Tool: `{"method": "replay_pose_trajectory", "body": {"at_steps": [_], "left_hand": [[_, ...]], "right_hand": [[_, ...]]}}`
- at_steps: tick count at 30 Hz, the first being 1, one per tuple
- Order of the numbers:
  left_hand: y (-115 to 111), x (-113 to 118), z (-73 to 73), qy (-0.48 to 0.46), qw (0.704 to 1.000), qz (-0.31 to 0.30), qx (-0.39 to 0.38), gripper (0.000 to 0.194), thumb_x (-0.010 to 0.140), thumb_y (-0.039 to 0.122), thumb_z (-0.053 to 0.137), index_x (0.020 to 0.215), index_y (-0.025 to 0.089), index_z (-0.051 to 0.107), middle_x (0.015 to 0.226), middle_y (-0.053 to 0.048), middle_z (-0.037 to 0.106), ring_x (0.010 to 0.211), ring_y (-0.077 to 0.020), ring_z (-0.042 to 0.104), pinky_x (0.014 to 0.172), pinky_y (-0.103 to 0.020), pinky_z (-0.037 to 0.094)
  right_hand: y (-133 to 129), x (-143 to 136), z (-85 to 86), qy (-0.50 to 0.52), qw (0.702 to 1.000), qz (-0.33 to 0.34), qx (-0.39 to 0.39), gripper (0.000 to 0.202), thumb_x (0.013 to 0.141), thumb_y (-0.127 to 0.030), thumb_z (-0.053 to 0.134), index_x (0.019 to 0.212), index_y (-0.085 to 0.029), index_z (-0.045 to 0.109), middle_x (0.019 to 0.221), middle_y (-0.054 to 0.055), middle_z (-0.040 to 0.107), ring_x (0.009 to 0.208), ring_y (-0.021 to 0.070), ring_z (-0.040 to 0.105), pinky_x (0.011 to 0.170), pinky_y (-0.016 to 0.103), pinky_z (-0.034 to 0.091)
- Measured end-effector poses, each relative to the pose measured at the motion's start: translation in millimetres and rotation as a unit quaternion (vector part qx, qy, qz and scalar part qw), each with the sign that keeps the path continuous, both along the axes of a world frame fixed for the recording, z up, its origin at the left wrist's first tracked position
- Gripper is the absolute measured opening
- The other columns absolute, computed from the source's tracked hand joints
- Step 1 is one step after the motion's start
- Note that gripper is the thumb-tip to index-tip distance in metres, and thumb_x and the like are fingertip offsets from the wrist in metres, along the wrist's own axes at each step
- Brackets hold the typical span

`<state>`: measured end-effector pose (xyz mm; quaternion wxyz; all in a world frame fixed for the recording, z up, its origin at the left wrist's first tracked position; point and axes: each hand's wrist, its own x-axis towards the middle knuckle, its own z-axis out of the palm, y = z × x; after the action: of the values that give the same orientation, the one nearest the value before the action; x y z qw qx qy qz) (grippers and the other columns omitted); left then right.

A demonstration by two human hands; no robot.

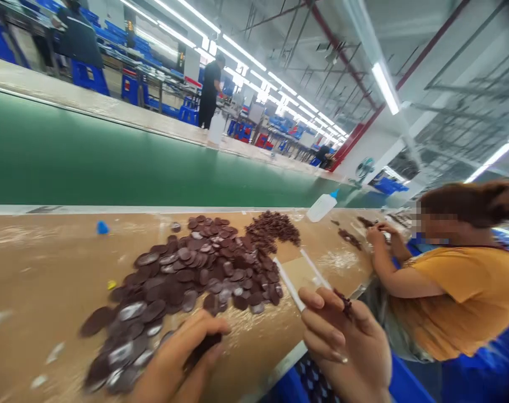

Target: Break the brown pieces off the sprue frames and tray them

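Here, left hand (166, 364) pinches dark brown disc (201, 350), long axis slanting toward right hand (355, 352), which grips small dark piece (345, 304) by worktop's (48, 263) near edge; disc pile (187, 276) just beyond left hand, nearer it than right.

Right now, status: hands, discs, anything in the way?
Left hand pinching brown disc. Right hand holding small brown piece. Disc pile just ahead of left hand, nothing between. Bottle stands off, tilted in view.
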<state>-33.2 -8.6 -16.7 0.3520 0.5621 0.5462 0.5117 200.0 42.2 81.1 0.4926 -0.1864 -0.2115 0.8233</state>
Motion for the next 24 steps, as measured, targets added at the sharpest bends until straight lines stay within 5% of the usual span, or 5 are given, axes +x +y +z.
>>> {"method": "replay_pose_trajectory", "body": {"at_steps": [3,7,14,18,24], "left_hand": [[4.8,-6.5,12.8,-0.082,0.994,-0.053,-0.058,0.014,0.08,0.026,0.068,0.091,0.026,0.076,0.088,-0.001,0.072,0.085,-0.0181,0.063,0.08,-0.025,0.048],[9.3,-7.7,18.2,-0.16,0.979,-0.04,-0.117,0.021,0.074,0.027,0.073,0.092,0.018,0.077,0.078,-0.003,0.068,0.073,-0.0159,0.058,0.067,-0.025,0.045],[11.3,-2.2,12.7,-0.237,0.959,-0.086,-0.126,0.031,0.084,0.037,0.064,0.099,0.012,0.071,0.082,-0.007,0.068,0.064,-0.0111,0.052,0.059,-0.023,0.04],[9.9,-2.6,9.1,-0.27,0.942,-0.134,-0.148,0.039,0.092,0.045,0.051,0.112,0.014,0.062,0.063,0.005,0.047,0.053,-0.0087,0.038,0.05,-0.022,0.029],[6.9,-8.2,13.5,-0.242,0.942,-0.145,-0.181,0.043,0.09,0.03,0.05,0.131,0.018,0.06,0.074,0.001,0.051,0.071,-0.0137,0.048,0.068,-0.028,0.039]], "right_hand": [[-6.4,3.6,-12.7,-0.136,0.99,-0.024,0.006,0.014,0.084,-0.029,0.066,0.087,-0.016,0.07,0.094,0.008,0.058,0.061,0.0097,0.045,0.054,0.023,0.049],[-6.3,2.6,-36.6,-0.229,0.973,0.0,0.03,0.014,0.088,-0.033,0.063,0.089,-0.021,0.069,0.096,0.007,0.053,0.063,0.0133,0.04,0.056,0.03,0.049],[-8.2,-26.7,-41.8,-0.262,0.963,0.043,0.051,0.018,0.084,-0.038,0.069,0.084,-0.021,0.071,0.072,0.001,0.044,0.052,0.0084,0.027,0.046,0.025,0.03],[-11.9,-37.3,-48.8,-0.247,0.969,0.024,0.019,0.018,0.084,-0.038,0.07,0.084,-0.02,0.071,0.071,0.0,0.043,0.054,0.0085,0.025,0.048,0.024,0.029],[-13.3,-40.6,-53.8,-0.236,0.971,0.035,0.028,0.018,0.088,-0.037,0.066,0.087,-0.019,0.069,0.071,-0.001,0.041,0.055,0.0098,0.027,0.049,0.024,0.031]]}}
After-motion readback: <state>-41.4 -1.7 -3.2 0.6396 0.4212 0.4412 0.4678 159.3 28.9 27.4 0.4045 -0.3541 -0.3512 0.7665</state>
